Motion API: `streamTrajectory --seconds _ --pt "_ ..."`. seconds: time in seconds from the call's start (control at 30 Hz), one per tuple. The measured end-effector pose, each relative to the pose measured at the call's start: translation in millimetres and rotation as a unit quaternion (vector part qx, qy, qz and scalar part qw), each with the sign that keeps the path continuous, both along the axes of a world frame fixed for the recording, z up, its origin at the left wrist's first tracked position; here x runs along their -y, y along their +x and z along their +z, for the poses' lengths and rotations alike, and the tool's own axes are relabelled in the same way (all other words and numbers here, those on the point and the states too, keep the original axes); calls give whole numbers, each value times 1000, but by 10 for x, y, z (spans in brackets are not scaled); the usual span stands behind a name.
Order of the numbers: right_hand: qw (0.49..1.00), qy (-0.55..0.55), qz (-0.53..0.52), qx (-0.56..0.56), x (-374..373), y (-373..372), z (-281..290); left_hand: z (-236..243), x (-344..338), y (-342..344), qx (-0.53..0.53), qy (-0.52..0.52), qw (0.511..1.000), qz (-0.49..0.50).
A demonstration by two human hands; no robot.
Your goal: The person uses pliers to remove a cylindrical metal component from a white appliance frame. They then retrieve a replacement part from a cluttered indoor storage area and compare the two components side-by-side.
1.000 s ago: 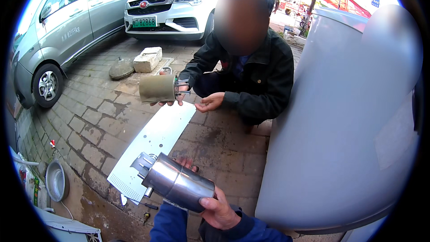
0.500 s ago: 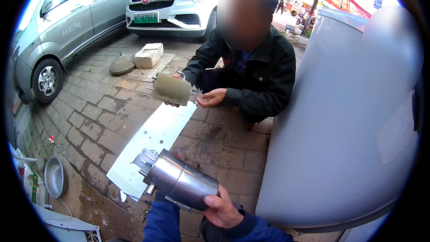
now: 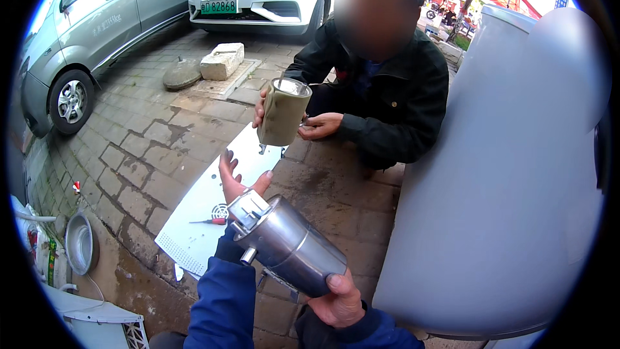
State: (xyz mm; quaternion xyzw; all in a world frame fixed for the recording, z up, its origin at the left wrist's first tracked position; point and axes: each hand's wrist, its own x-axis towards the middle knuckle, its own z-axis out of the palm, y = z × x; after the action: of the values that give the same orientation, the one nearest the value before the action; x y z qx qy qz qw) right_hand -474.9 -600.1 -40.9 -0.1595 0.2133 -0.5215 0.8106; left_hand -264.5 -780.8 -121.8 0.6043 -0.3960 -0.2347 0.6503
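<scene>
My right hand (image 3: 340, 298) grips the lower end of a shiny steel cylinder (image 3: 296, 245), which tilts up to the left. Pipe stubs and a pale bracket stick out of its upper end. Beyond that end, my left hand (image 3: 240, 178) reaches forward with fingers spread and nothing in them, partly hidden by the bracket. Just past its fingertips, apart from them, a person crouching opposite holds a cylinder wrapped in olive-brown material (image 3: 282, 114), its shiny metal end facing up. The person's other hand (image 3: 321, 126) is beside it, palm up.
A white perforated panel (image 3: 187, 245) lies on the paving, with a red-handled screwdriver (image 3: 218, 221) on it. At the right stands a large grey container (image 3: 465, 187). A metal basin (image 3: 80, 249) is at the left. Parked vehicles, including a white car (image 3: 268, 10), stand behind.
My left hand has come out from behind the steel cylinder and stretched forward, fingers spreading. The person opposite has turned the wrapped cylinder upright. My steel cylinder has shifted right.
</scene>
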Motion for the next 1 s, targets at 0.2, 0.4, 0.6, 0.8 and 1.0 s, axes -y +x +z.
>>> streamTrajectory --seconds 0.2,0.4,0.6,0.8,1.0 --pt "999 -10 -2 36 153 103 -86 557 246 -60 193 2 979 61" --pt "999 -13 -15 40 278 151 -88 670 590 -409 168 -42 976 135" --pt "997 -17 -15 69 281 172 -183 483 556 -1 -176 -188 964 -72" --pt "995 -24 24 95 269 203 -79 712 -523 992 -394 -148 896 -138" --pt "996 -34 53 66 257 331 -83 1049 -2106 1944 -412 -87 899 -116"
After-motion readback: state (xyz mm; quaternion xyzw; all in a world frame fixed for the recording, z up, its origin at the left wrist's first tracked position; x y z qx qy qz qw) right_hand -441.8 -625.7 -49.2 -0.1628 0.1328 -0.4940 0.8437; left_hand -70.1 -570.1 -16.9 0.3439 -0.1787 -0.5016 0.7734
